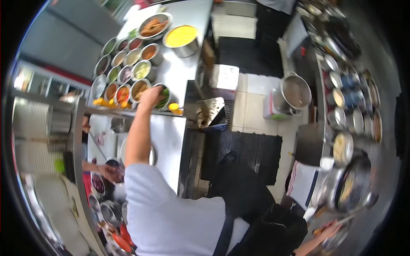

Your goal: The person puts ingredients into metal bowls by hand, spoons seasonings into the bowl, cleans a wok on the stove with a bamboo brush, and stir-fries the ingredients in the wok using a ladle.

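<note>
My left hand point(152, 96) reaches forward over a row of metal containers, at the edge of a round pot of green leaves point(163, 101). Its fingers look bent together; their tips and anything in them are hidden. Beside it stand a container of light brown food point(138, 92) and one of red and orange strips point(123, 94). At the lower right, my right hand point(328, 231) is closed around the handle of a ladle point(370, 199). The ladle's bowl lies by the rim of a dark wok point(349, 183) with yellowish food inside.
A pot of yellow liquid point(181, 36) and a bowl of brown food point(154, 25) stand at the counter's far end. A large pot point(294, 91) stands across the aisle. At left, another person's hand point(110, 171) is at a bowl. Black mats point(245, 153) cover the floor.
</note>
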